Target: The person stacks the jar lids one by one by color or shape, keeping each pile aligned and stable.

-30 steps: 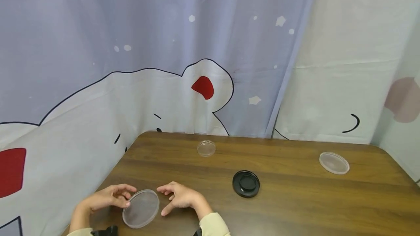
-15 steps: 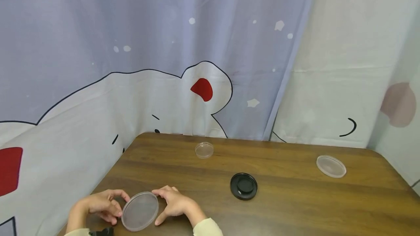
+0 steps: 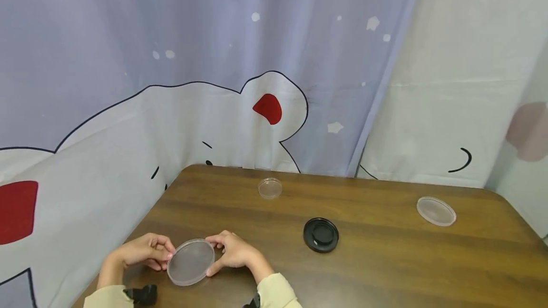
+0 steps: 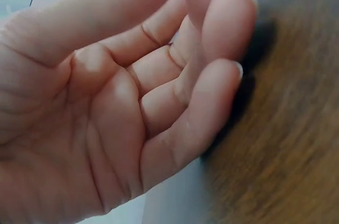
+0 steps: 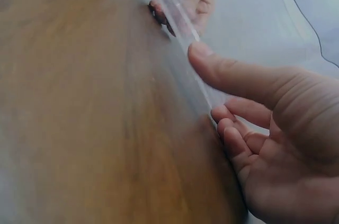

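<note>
A large, clear round petri dish (image 3: 191, 263) stands between my two hands at the near left of the table, tilted up in the right wrist view. My left hand (image 3: 143, 253) pinches its left rim between thumb and fingers. In the left wrist view those fingers (image 4: 217, 102) are curled, and they hide the dish there. On the opposite rim my right hand (image 3: 237, 253) holds the dish, thumb at the near side and fingertips farther back. Edge-on, the dish wall (image 5: 183, 17) runs from my right thumb to the left hand.
A smaller clear dish (image 3: 270, 188) lies near the table's back edge. A round black lid-like piece with a raised centre (image 3: 321, 235) sits mid-table. Another clear round dish (image 3: 436, 211) lies at the back right. A patterned curtain (image 3: 334, 61) hangs behind the wooden table (image 3: 385, 260).
My right hand has come in from beside the dish and taken its right rim. The left fingers have closed at the left rim. The other items stay put.
</note>
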`<state>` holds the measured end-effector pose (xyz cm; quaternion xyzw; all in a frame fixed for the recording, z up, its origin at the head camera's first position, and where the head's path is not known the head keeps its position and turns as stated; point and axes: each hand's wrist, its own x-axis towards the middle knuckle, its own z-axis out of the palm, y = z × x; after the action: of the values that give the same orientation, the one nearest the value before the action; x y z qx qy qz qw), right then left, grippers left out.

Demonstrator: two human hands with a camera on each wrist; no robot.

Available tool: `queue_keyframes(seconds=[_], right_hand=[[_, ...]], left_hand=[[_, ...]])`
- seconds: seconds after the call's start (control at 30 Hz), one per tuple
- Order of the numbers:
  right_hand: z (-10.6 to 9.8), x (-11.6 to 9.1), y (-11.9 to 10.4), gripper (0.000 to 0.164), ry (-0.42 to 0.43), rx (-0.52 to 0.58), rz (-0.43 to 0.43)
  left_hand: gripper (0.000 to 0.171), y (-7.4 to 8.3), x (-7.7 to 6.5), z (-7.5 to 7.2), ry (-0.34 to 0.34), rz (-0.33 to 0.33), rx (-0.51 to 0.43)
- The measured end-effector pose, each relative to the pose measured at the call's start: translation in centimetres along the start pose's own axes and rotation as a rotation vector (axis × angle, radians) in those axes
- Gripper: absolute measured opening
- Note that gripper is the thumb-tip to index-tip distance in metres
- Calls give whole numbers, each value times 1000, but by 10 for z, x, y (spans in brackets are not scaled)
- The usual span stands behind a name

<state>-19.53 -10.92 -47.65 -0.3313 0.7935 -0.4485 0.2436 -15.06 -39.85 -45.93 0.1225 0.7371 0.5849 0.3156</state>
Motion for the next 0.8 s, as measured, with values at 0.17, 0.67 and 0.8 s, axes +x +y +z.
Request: queue_keyframes(seconds=[0.17, 0.67, 0.8], right_hand=[[-8, 0, 7, 68, -17, 200, 8], [-17, -4, 15, 64, -18, 597, 16], [-26, -5, 10, 65, 7, 662, -13]], left_hand=[[13, 4, 4, -1, 5, 42, -25], [28, 2, 16, 0, 10, 195, -96], [32, 14, 21, -2, 6, 294, -132]])
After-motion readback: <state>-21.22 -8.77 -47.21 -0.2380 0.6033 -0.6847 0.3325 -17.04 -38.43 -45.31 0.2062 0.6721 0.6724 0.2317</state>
